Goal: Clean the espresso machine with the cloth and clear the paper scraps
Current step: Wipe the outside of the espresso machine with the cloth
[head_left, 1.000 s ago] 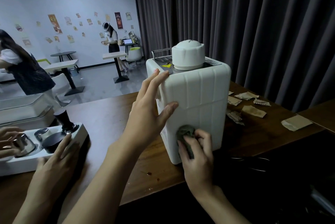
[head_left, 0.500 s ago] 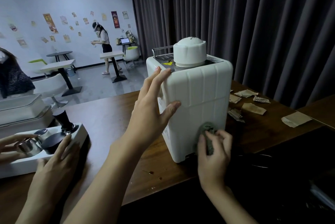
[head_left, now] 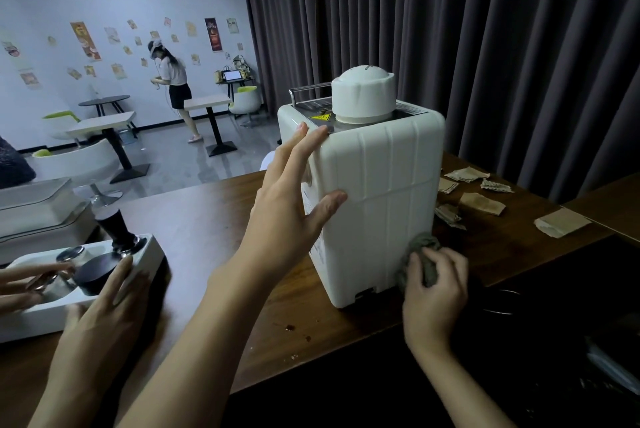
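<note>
A white espresso machine (head_left: 381, 192) stands on the wooden counter (head_left: 214, 219), its ribbed panel facing me. My left hand (head_left: 291, 199) lies flat with spread, straight fingers against the machine's upper left corner. My right hand (head_left: 433, 296) grips a bunched grey-green cloth (head_left: 420, 245) and presses it on the panel's lower right edge. Several brown paper scraps (head_left: 481, 202) lie on the counter to the right of the machine, and a larger paper scrap (head_left: 561, 221) lies further right.
At the left, a white tray (head_left: 152, 251) holds a black tamper (head_left: 116, 226) and metal parts, and another person's hands (head_left: 104, 292) rest on it. Small crumbs (head_left: 289, 327) dot the counter near its front edge. A dark curtain hangs behind. A person stands in the far room.
My right hand has slid the cloth rightward along the panel's lower part, from left of centre to the right edge. My left hand has stayed on the machine's upper corner.
</note>
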